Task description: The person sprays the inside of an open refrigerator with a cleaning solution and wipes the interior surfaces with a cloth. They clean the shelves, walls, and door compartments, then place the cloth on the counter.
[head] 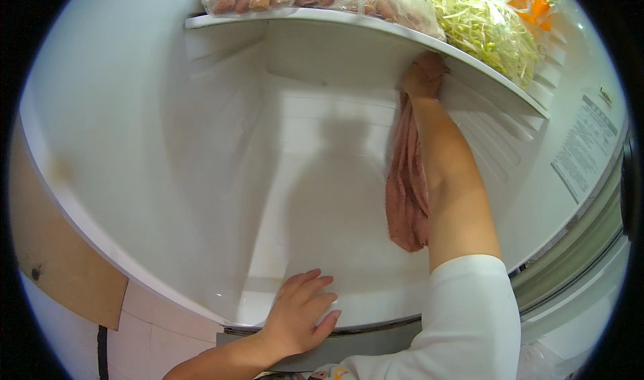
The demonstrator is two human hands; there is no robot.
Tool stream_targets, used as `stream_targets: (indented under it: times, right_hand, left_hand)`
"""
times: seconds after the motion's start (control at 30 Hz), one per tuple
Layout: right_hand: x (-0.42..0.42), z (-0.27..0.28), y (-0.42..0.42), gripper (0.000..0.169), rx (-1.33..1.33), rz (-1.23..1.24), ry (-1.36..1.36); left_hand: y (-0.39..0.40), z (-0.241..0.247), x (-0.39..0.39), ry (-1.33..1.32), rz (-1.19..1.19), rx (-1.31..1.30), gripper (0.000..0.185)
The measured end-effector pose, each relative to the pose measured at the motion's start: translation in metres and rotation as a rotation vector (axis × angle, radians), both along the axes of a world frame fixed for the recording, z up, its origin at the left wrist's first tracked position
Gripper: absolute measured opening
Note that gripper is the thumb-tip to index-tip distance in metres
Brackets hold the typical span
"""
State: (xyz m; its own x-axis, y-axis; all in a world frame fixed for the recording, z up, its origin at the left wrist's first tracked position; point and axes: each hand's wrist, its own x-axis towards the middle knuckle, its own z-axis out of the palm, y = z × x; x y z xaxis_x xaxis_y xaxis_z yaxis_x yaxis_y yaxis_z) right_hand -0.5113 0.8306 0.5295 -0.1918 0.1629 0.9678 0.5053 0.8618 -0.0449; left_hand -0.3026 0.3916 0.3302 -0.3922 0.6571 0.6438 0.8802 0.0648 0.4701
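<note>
My right hand point(425, 75) reaches deep into a white refrigerator compartment point(342, 204), up under the shelf point(312, 18). It grips a dusty-pink cloth point(407, 189) against the far right part of the wall. Most of the cloth hangs down in folds beside my forearm, and the fingers are partly covered by it. Near the compartment's front edge is my left hand point(302, 312), holding nothing, its fingers apart. Whether the left hand touches the compartment floor, I cannot tell.
On the shelf above rest a clear plastic bag of reddish-brown round items point(251, 1) and a bag of bean sprouts point(483, 33), with an orange package point(528, 0) behind. A printed label point(586, 148) is on the right wall. The door gasket point(573, 259) runs at lower right.
</note>
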Motion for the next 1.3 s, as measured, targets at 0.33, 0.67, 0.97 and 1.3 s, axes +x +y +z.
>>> stream_targets:
  times: [0.33, 0.67, 0.97, 1.3]
  right_hand:
    - [-0.05, -0.006, -0.06, 0.025, 0.496, 0.124, -0.249]
    - [-0.035, 0.001, -0.088, 0.023, 0.164, 0.353, 0.186]
    - [-0.126, 0.002, -0.241, 0.023, 0.111, 0.889, 0.009]
    - [-0.124, -0.01, -0.272, 0.035, -0.29, 0.805, -0.25]
  left_hand:
    - [-0.001, 0.002, -0.001, 0.013, 0.017, -0.029, 0.027]
    - [0.0, 0.002, -0.001, -0.047, -0.036, -0.026, 0.025]
    - [0.0, -0.002, -0.002, -0.071, -0.013, 0.024, 0.023]
    - [-0.003, -0.005, -0.001, -0.057, 0.031, 0.07, 0.021]
